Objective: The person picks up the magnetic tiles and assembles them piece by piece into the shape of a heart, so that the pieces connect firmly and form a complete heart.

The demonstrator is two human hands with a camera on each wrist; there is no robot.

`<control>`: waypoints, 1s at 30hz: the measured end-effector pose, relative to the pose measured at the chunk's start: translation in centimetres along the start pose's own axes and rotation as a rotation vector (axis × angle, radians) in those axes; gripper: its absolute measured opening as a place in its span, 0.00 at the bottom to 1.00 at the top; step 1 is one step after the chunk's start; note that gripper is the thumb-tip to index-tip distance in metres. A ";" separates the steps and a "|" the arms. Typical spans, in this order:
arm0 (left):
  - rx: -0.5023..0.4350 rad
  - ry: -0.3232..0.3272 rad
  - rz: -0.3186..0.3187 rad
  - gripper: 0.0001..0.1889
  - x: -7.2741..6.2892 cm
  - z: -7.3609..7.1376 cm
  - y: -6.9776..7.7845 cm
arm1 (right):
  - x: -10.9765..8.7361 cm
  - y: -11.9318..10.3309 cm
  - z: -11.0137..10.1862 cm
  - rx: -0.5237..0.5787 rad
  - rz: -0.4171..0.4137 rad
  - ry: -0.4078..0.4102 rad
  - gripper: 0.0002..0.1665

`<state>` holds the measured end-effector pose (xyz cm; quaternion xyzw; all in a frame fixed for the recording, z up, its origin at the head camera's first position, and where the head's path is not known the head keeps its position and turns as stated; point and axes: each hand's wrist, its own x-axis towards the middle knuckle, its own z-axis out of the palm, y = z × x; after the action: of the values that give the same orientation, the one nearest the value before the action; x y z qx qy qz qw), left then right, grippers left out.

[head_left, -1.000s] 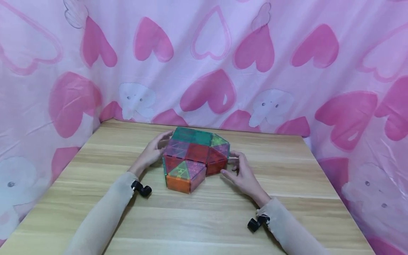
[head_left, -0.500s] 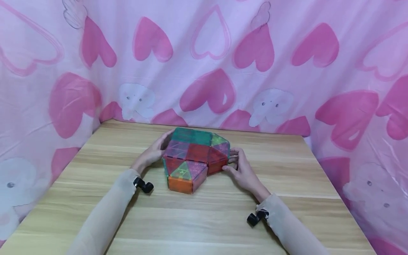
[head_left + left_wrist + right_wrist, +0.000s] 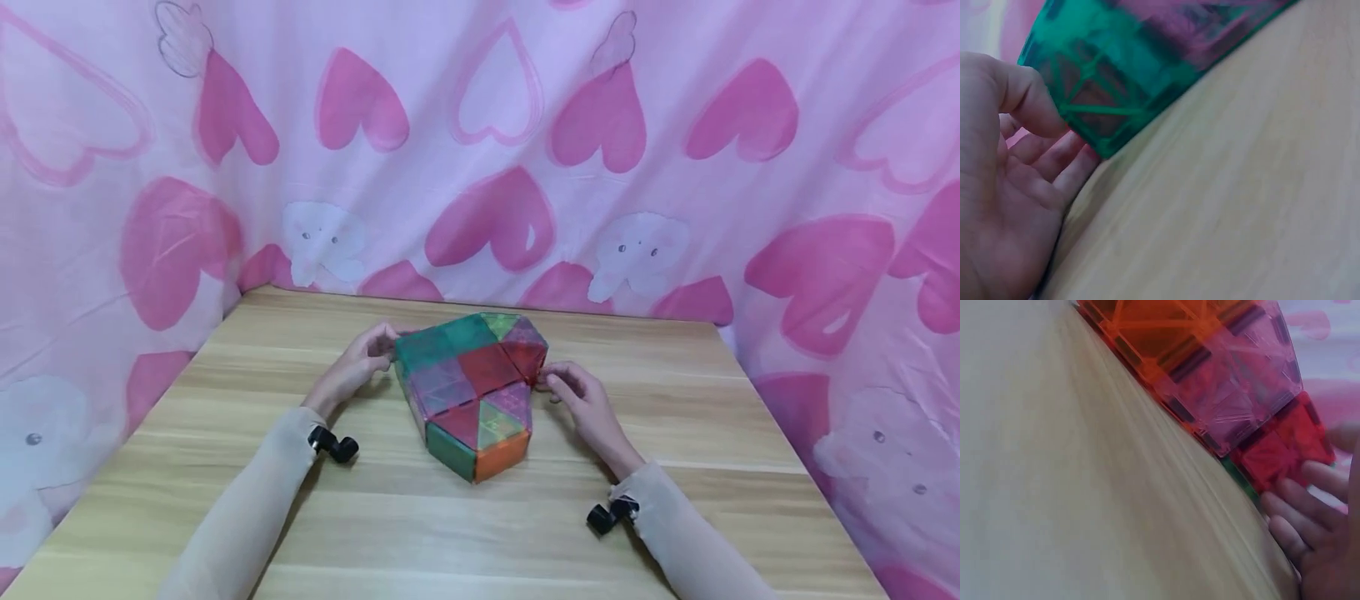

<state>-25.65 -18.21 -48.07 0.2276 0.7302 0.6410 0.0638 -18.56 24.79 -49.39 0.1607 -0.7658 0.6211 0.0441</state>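
Observation:
A low, flat-topped structure of see-through magnetic tiles (image 3: 480,371) sits on the wooden table. Its top joins green, purple, red and yellow-green pieces, with an orange side wall (image 3: 502,454) toward me. At its far left corner my left hand (image 3: 360,358) grips the green tiles (image 3: 1094,94); the thumb lies at the edge and the other fingers go behind it. On the other side my right hand (image 3: 588,408) touches the red side tile (image 3: 1272,450) with loosely extended fingertips (image 3: 1288,494).
The wooden table (image 3: 360,533) spreads around the structure on every side. A pink curtain (image 3: 480,108) with hearts hangs along the back and both sides. Each sleeve cuff carries a small black camera (image 3: 333,446).
The tile structure has turned counterclockwise, bringing its orange wall to the right and a green wall to the front. My left hand has shifted to its far left corner; the right stays alongside.

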 end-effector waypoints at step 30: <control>0.073 -0.367 -0.123 0.22 -3.2 4.2 1.7 | -7.9 -1.1 -4.3 0.078 -0.050 -0.320 0.80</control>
<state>-20.77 -15.64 -47.83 0.2979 0.7415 0.5568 0.2266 -11.30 30.29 -49.53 0.2783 -0.7340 0.6157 -0.0694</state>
